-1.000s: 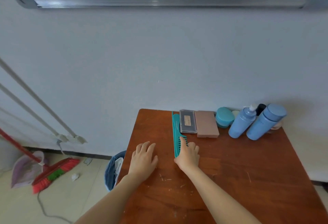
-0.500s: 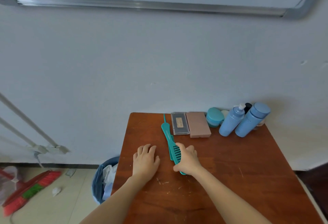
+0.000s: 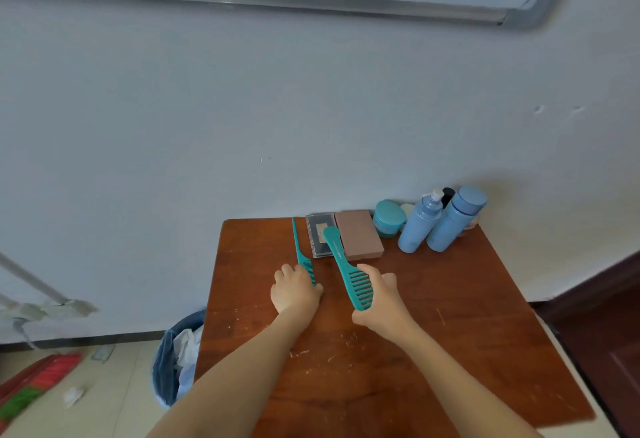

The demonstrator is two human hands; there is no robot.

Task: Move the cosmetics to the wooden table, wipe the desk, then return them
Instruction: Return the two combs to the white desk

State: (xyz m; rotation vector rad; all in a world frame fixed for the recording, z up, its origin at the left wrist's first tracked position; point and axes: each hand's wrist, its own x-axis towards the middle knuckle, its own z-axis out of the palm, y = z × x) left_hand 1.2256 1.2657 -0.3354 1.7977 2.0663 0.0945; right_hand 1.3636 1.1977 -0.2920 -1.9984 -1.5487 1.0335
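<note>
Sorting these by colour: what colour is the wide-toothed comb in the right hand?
The wide-toothed comb is teal, clearest in the head view.

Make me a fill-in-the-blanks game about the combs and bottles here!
The right hand holds the wide comb by its ____ end.
The left hand grips the thin comb, whose tail points at the ____.
____ blue bottles stand by the teal jar.
Missing: toothed; wall; two.

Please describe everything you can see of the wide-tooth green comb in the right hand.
The wide-tooth comb is teal and looks like plastic. It has a broad flat handle, rounded at the end, and coarse teeth. The right hand grips its toothed end. It seems lifted off the table, with its handle end over the dark case.
</note>
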